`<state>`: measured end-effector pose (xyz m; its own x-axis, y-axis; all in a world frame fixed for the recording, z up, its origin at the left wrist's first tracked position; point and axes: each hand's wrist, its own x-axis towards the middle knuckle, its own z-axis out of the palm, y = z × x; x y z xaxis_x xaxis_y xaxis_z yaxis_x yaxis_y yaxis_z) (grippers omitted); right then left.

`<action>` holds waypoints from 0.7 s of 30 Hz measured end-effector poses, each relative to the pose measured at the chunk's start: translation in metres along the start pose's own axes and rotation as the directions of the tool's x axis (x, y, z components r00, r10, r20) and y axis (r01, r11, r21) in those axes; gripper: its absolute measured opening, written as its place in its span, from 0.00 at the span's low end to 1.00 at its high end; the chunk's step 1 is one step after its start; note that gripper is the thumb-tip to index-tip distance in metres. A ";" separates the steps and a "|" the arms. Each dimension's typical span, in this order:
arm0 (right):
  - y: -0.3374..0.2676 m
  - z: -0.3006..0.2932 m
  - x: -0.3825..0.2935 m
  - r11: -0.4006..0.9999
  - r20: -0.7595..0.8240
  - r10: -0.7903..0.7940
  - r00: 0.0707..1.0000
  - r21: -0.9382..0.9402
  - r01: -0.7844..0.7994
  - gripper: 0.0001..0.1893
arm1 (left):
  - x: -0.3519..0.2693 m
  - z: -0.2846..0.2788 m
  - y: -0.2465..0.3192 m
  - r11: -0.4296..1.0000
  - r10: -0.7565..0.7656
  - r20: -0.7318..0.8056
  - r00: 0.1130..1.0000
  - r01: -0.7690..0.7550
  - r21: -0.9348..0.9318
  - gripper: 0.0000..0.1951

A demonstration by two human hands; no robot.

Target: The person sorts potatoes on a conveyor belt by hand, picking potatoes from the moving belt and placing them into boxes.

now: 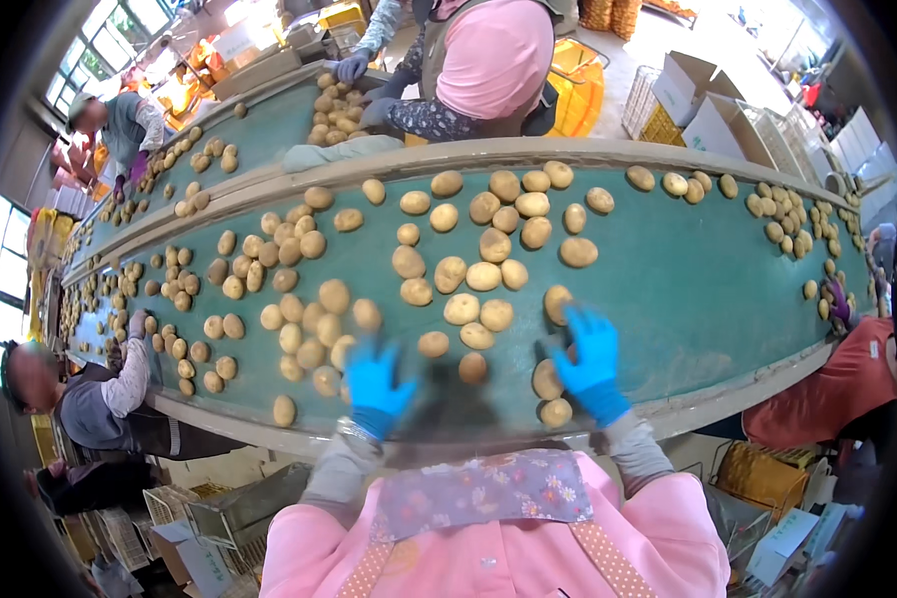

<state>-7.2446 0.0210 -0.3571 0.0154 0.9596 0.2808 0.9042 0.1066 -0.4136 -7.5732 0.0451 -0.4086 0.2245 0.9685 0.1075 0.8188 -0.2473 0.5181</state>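
Many potatoes (484,276) lie spread over a green conveyor belt (680,299) in front of me. My left hand (377,385), in a blue glove and slightly blurred, is at the near side of the belt, against the right edge of a cluster of potatoes (311,353). Its thumb is spread apart from the fingers, and I see nothing gripped in it. Further right, my right hand (589,362), gloved in blue too, has its fingers apart beside a potato (557,305) and a few others along its left side. The undersides of both hands are hidden.
A pale ledge (486,153) divides this belt from a second belt (269,127), where a person in a pink head covering (497,56) handles potatoes. Co-workers stand at left (97,404) and right (830,381). Cardboard boxes (729,134) and crates are beyond the belts.
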 end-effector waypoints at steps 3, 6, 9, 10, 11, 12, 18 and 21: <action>-0.045 0.021 0.000 0.968 0.133 -0.245 0.960 -0.026 0.250 0.26 | -0.019 0.015 0.003 0.977 0.210 0.098 0.973 -0.213 0.017 0.31; -0.033 0.034 -0.002 0.785 0.291 -0.559 0.777 -0.117 0.608 0.20 | -0.031 0.000 -0.029 0.954 0.283 0.127 0.951 -0.292 0.064 0.31; 0.022 0.002 0.012 0.989 0.166 -0.046 0.985 -0.134 0.069 0.07 | -0.037 -0.047 -0.094 0.981 0.072 -0.030 0.997 -0.066 0.184 0.30; 0.039 -0.007 0.012 0.890 -0.016 0.063 0.998 -0.452 -0.063 0.08 | -0.031 -0.077 -0.096 0.966 -0.121 -0.014 0.993 0.121 0.229 0.30; 0.079 -0.014 0.008 0.876 -0.119 0.193 0.974 -0.427 -0.226 0.11 | -0.039 -0.084 -0.133 0.909 -0.151 -0.173 0.973 0.205 0.362 0.30; 0.097 -0.026 0.010 0.764 -0.189 0.211 0.959 -0.580 -0.282 0.14 | -0.049 -0.084 -0.174 0.825 -0.160 -0.335 0.929 0.312 0.471 0.31; 0.064 -0.001 0.047 0.812 -0.313 0.177 0.933 -0.489 -0.319 0.25 | -0.043 -0.079 -0.176 0.894 -0.338 -0.350 0.874 0.414 0.170 0.26; -0.012 0.067 0.067 0.935 -0.163 0.164 0.973 -0.289 -0.206 0.29 | -0.045 -0.021 -0.119 0.949 -0.125 -0.262 0.957 0.193 0.249 0.37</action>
<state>-7.2830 0.1017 -0.3909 0.2326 0.9087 0.3466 0.9655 -0.1730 -0.1946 -7.6916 0.0312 -0.4573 -0.0266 0.9651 0.2605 0.9518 -0.0552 0.3017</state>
